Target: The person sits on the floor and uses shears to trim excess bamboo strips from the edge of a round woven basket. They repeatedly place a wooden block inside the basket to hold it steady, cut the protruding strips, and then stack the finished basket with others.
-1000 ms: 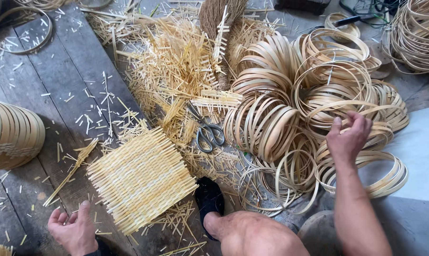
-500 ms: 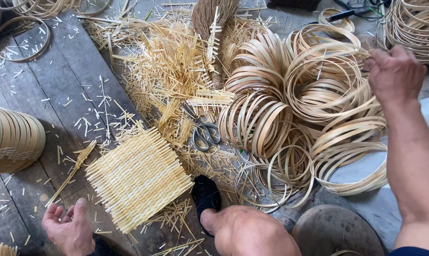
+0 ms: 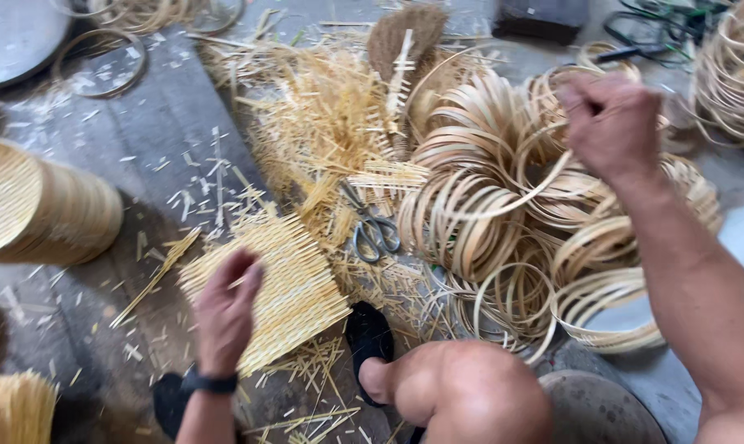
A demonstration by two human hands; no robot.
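Note:
My left hand rests on a square woven bamboo mat lying on the grey floor, fingers bent over its near-left part. My right hand is raised and closed on a thin bamboo hoop, lifting it out of a heap of bamboo hoops at the right. A pair of scissors lies between the mat and the heap. My bare knee and a black slipper sit just below them.
A stack of round woven trays lies on its side at the left. Loose bamboo slivers pile up at the top centre beside a small broom. More hoops lie top right, and a loose ring top left.
My left hand moved up from the floor onto the woven mat. My right hand rose from the hoop heap, pulling one hoop up with it.

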